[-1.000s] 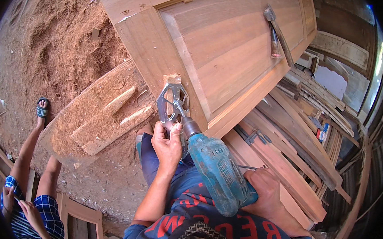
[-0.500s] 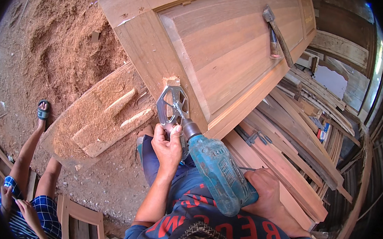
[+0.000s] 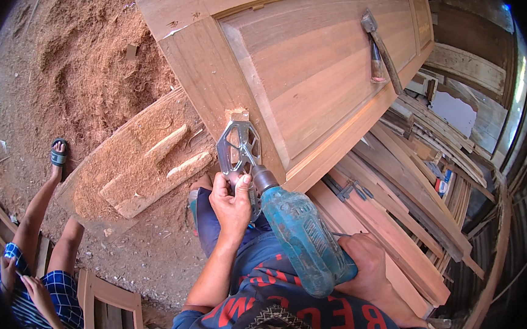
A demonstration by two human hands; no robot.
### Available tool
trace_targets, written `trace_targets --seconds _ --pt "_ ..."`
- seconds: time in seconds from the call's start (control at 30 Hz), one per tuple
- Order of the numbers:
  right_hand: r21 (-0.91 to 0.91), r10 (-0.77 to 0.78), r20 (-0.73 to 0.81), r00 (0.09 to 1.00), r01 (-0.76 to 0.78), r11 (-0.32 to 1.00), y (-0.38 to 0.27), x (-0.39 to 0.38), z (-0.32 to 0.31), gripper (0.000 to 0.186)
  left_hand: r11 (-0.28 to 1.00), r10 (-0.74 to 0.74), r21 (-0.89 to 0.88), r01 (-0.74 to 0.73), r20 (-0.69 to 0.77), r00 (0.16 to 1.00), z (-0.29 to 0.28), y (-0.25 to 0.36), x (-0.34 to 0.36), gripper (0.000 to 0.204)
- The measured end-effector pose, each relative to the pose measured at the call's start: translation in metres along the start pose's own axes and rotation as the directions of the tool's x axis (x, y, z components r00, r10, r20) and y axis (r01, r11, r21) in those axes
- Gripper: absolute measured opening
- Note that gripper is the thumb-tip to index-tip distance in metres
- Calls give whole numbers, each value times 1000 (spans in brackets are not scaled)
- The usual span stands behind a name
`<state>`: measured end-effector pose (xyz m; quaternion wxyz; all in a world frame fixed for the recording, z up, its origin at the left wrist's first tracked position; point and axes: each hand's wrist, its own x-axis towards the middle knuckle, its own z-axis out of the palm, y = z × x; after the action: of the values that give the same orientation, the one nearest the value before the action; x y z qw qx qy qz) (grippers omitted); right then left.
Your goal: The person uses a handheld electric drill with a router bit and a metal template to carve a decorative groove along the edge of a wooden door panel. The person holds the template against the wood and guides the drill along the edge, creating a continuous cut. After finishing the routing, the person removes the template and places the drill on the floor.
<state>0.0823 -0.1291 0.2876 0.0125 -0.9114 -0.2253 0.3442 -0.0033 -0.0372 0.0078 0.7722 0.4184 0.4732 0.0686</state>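
My left hand pinches the lower end of a silver metal plate with cut-out openings, which lies over the edge of a wooden door panel. Just above the plate, a pale notch shows in the door's frame. A blue power drill is tilted toward the plate, its bit reaching into one of the openings. Behind the drill's body, my right hand is wrapped round its handle; most of those fingers are hidden. Whether the bit touches wood or metal I cannot tell.
A hammer and a chisel lie on the door. Under its near corner is a dusty plank. Boards and a clamp are at the right. Someone's sandalled foot rests among sawdust at the left.
The drill and the metal plate have shifted very slightly to the right and down in the picture. Both hands keep their hold.
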Motion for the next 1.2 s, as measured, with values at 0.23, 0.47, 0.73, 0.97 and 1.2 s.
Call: trace_targets --seconds 0.23,0.47,0.73,0.97,1.2 --pt "17 2 17 1000 -3 1000 2 -1 -3 56 1000 -4 -2 4 -8 1000 1 1 -1 23" --pt "35 10 17 1000 -11 999 1 1 -7 56 1000 22 23 -22 1 1000 1 -4 0 22" --pt "60 30 25 999 -32 998 0 5 -11 53 1000 -7 12 7 -1 1000 0 -3 0 23" --pt "69 28 19 999 -29 997 2 6 -11 52 1000 -15 17 15 -4 1000 0 -4 -1 23" --pt "73 14 42 999 -17 997 8 5 -13 60 1000 -11 13 11 -6 1000 0 -3 -1 23"
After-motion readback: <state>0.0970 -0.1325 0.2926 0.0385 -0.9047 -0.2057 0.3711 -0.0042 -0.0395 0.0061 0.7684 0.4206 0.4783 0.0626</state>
